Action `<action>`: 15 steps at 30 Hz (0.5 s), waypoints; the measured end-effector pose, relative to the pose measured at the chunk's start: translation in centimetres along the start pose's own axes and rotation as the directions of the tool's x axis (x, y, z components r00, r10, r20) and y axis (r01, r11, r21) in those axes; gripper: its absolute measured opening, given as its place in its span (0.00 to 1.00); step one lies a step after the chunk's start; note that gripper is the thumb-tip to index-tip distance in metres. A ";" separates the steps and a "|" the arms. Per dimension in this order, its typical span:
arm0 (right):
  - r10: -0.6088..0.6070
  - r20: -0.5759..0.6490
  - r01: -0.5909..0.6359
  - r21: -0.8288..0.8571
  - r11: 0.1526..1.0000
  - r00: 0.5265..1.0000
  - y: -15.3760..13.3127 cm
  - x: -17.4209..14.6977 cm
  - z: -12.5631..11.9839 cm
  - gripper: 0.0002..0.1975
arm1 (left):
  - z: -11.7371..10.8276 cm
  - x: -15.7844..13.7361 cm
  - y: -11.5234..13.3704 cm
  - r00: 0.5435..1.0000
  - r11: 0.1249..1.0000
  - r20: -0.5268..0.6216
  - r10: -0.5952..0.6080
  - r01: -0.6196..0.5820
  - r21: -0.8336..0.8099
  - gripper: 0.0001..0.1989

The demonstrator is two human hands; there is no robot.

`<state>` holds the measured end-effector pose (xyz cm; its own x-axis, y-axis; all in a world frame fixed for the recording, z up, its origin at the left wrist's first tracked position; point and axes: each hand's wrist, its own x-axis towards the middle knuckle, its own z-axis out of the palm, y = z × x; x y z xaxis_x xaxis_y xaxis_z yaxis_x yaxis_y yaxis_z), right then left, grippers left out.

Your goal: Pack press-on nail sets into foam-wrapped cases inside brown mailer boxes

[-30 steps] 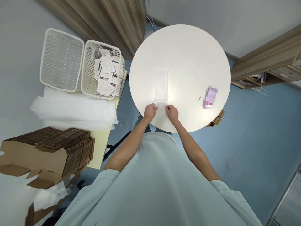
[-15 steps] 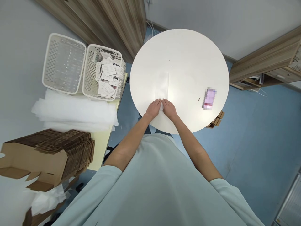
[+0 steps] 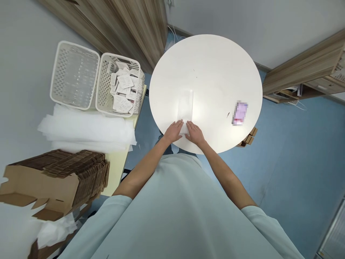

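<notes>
A thin, whitish, see-through sheet [image 3: 185, 104] lies lengthwise on the round white table [image 3: 212, 57], in front of my body. My left hand [image 3: 174, 131] rests at the left side of its near end, fingers stretched forward and thumb pointing inward. At the right side of that end is my right hand [image 3: 195, 132], its fingers also extended and laid flat. A narrow gap separates the two hands. Both touch the sheet with neither closed around it. Whether anything lies folded inside the sheet I cannot tell.
A pixelated pinkish item [image 3: 240, 113] lies at the table's right. On the left side table stand a basket of clear plastic pieces [image 3: 74, 75], a basket of white packets [image 3: 122, 84], stacked white sheets [image 3: 88, 129] and folded cardboard boxes [image 3: 78, 167].
Both hands have slid toward my body and moved slightly apart. The sheet has shifted nearer along with them, and its near part shows between the hands.
</notes>
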<state>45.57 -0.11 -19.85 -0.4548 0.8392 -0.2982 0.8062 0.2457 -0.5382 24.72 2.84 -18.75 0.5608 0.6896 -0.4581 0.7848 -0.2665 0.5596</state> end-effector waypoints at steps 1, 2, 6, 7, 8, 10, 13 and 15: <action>-0.012 0.000 0.012 -0.002 1.000 1.000 -0.1 -0.6 0.3 0.36 | 0.4 -0.5 0.1 1.000 1.000 0.004 0.006 -0.006 0.003 0.46; -0.026 0.000 0.026 -0.001 1.000 1.000 -0.1 -1.2 0.5 0.36 | 0.8 -1.1 0.1 1.000 1.000 0.005 0.007 -0.007 0.004 0.46; -0.071 -0.003 0.071 0.038 0.997 0.998 0.0 -3.4 1.0 0.37 | 2.1 -3.2 0.5 1.000 0.999 -0.008 -0.022 0.022 -0.036 0.42; -0.071 -0.009 0.071 0.051 0.996 0.997 0.0 -3.7 1.0 0.36 | 2.2 -3.5 0.6 0.999 0.997 -0.016 -0.038 0.037 -0.064 0.41; -0.065 -0.019 0.066 0.065 0.996 0.998 0.0 -3.9 0.9 0.36 | 2.2 -3.8 0.6 0.998 0.993 -0.023 -0.063 0.060 -0.098 0.40; -0.031 -0.052 0.036 0.096 0.995 0.998 -0.1 -3.9 0.7 0.33 | 1.7 -3.8 0.6 0.989 0.973 -0.030 -0.147 0.139 -0.181 0.37; 0.081 -0.105 -0.064 0.154 0.986 0.991 -0.3 -3.0 0.3 0.27 | 0.4 -2.8 0.5 0.958 0.913 -0.036 -0.285 0.260 -0.315 0.29; 0.188 -0.126 -0.163 0.189 0.968 0.974 -0.3 -1.9 0.0 0.24 | -0.6 -1.6 0.3 0.929 0.869 -0.029 -0.368 0.332 -0.368 0.23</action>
<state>46.23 -1.73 -19.14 -0.2438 0.9246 -0.2927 0.7835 0.0099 -0.6214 23.90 2.06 -17.39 0.2249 0.7586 -0.6116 0.7710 0.2453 0.5877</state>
